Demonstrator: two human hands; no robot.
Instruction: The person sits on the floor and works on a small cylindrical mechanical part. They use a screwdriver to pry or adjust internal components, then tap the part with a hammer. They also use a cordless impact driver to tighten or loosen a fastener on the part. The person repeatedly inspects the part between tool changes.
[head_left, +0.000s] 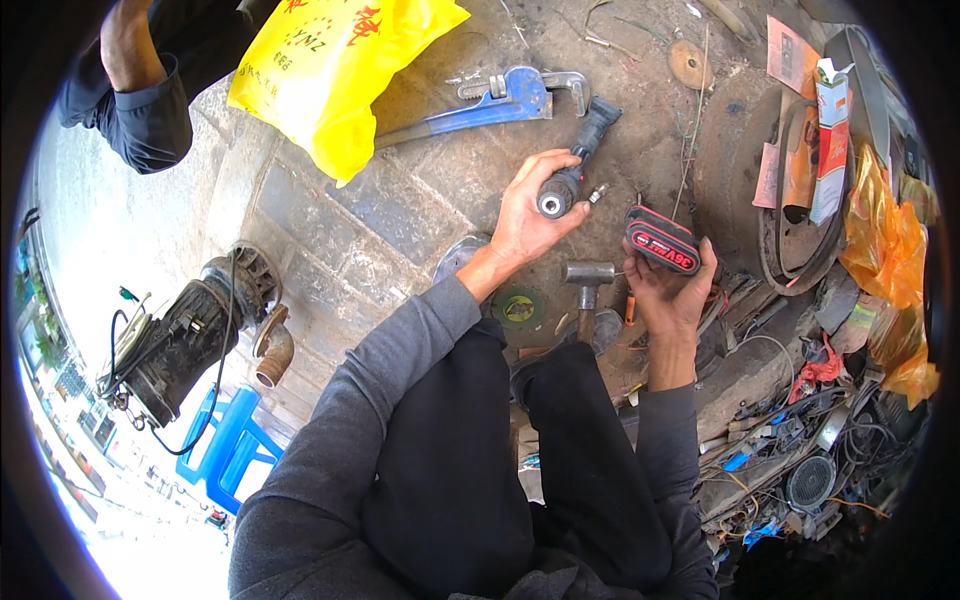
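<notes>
In my left hand (529, 206) is a black cordless power tool (574, 169), its round socket end facing up and its handle pointing away from me. My right hand (667, 292) holds a black and red battery pack (664, 240), apart from the tool. A small metal fitting (598, 193) shows just beyond my left fingertips. Below and between the hands stands a hammer (589, 274) with a steel head. On the ground beyond my left hand lies a blue pipe wrench (517, 97), partly behind a yellow plastic bag (322, 75).
At left lie a dark motor pump (187, 330) with cables and a blue plastic stool (229, 450). A wheel rim (731, 180) with belts and cartons stands at right, above piled scrap and wires (795, 450). Another person's arm (131, 52) is at upper left.
</notes>
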